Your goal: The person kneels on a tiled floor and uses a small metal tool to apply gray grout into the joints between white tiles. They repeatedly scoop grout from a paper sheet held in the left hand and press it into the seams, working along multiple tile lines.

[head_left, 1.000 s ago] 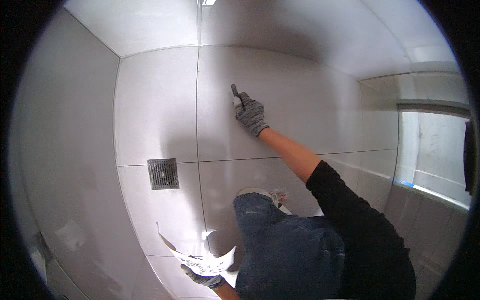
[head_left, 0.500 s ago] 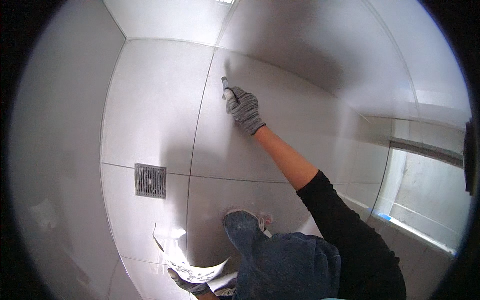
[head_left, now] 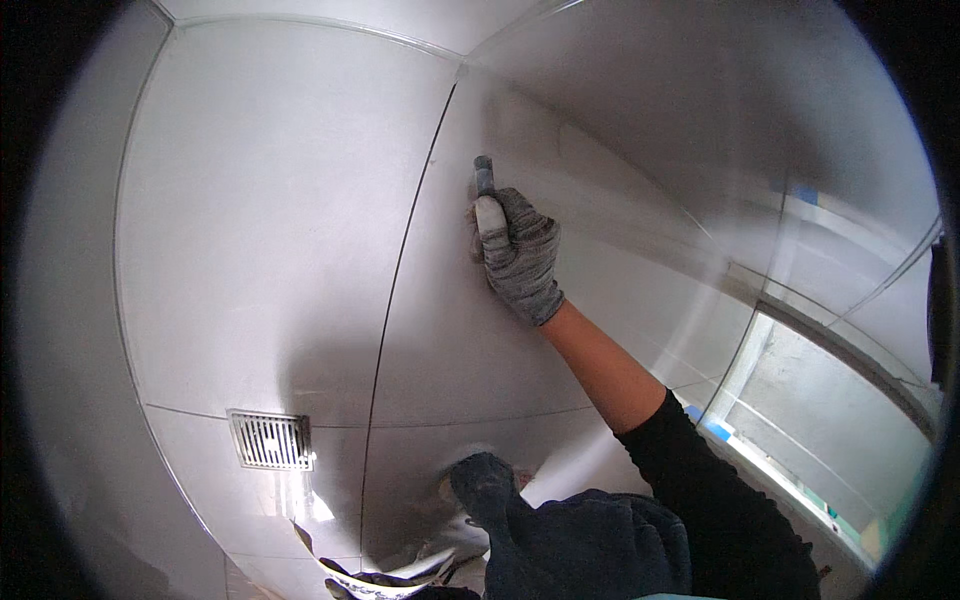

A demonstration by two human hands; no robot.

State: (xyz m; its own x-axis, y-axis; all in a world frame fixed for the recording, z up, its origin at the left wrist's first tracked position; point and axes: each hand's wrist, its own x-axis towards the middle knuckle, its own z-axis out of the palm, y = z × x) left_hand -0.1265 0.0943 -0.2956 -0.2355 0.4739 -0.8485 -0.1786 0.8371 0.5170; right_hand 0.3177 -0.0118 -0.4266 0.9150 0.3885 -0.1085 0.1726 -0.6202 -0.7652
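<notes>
My right hand (head_left: 520,250), in a grey knitted glove, reaches out over the pale tiled floor (head_left: 250,230). Its fingers are wrapped around a short tool with a dark, rounded handle end (head_left: 484,172); the working end is hidden under the hand, so its kind does not show. A dark straight tile joint (head_left: 400,260) runs just left of that hand. At the bottom edge, my left hand (head_left: 338,590), also gloved and mostly cut off, grips a thin, curved white piece (head_left: 368,588), seen nearly edge-on.
A square metal floor drain (head_left: 272,441) sits at the left. My bent knee in dark trousers (head_left: 485,485) is near the lower middle. Tiled walls rise at the left and far right. A light recessed opening (head_left: 810,390) with blue tape bits (head_left: 716,430) lies right.
The view has shifted, with the drain and white piece now lower in it. My right hand still grips the tool beside the joint, looking larger. The white piece's printed face is now mostly out of sight.
</notes>
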